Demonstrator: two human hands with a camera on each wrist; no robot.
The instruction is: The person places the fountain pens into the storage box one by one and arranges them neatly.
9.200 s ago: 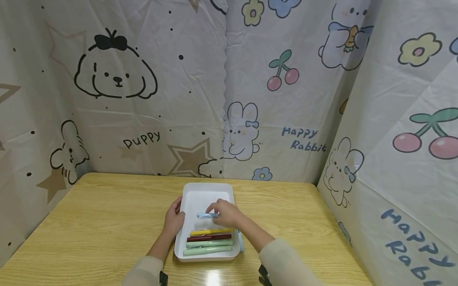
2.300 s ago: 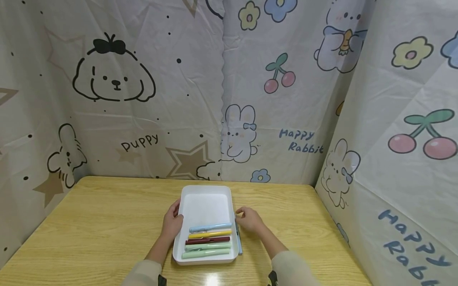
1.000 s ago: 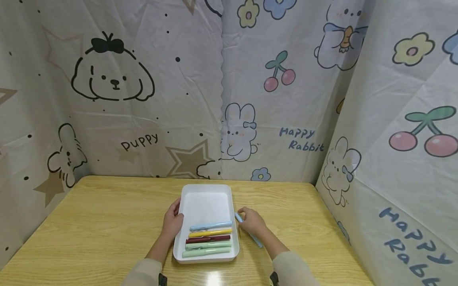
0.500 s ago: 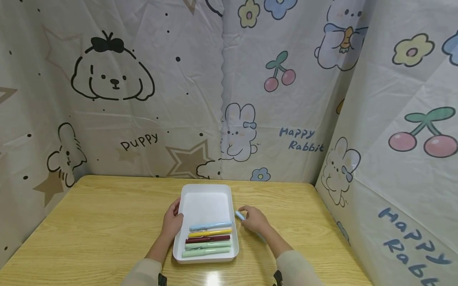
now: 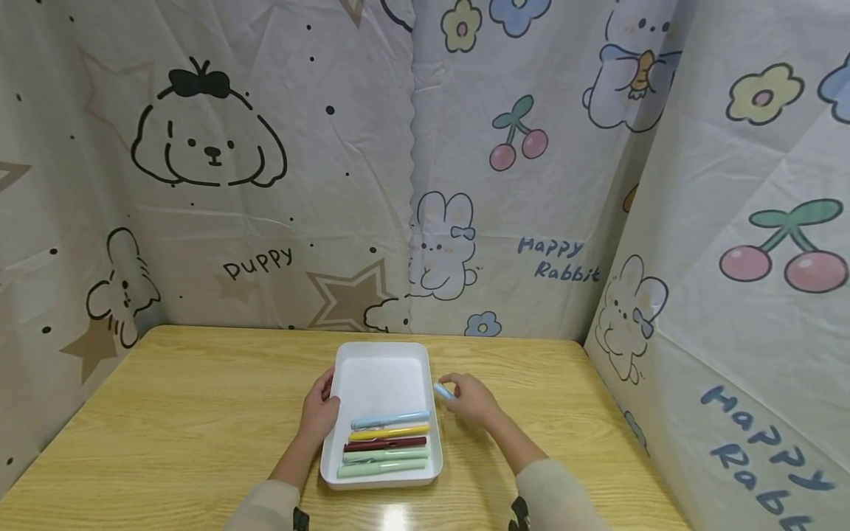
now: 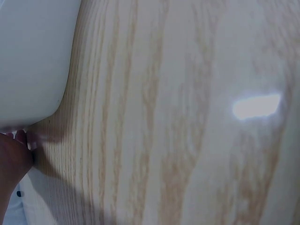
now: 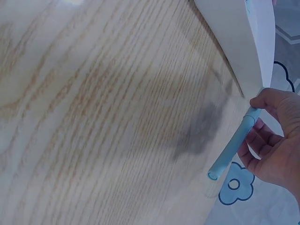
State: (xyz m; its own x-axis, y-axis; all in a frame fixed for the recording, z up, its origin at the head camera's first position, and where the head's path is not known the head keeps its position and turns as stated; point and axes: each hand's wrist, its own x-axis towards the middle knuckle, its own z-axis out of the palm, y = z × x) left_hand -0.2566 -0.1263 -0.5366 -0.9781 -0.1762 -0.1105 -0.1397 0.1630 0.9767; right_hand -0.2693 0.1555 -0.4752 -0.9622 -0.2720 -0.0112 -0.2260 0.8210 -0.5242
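A white tray (image 5: 381, 377) stands on the table, with pens lying across its near half: one light blue (image 5: 390, 420), one yellow (image 5: 390, 433), one dark red (image 5: 385, 445) and two pale green (image 5: 384, 468). My left hand (image 5: 320, 414) holds the tray's left side, thumb by the rim; its fingers are mostly hidden. Beside the tray's right wall, my right hand (image 5: 473, 402) pinches another light blue pen (image 7: 232, 147) near one end. In the right wrist view that pen slants just above the table, its other end pointing away from the tray.
The wooden table (image 5: 219, 413) extends to both sides of the tray. Behind it and at the sides hang patterned cloth curtains (image 5: 332, 184). In the left wrist view the tray's outer corner (image 6: 35, 61) shows at upper left.
The light blue pen lay along the tray's right side; my right hand has taken hold of it, swung it and lifted it slightly. Earlier, this hand put the other light blue pen into the tray.
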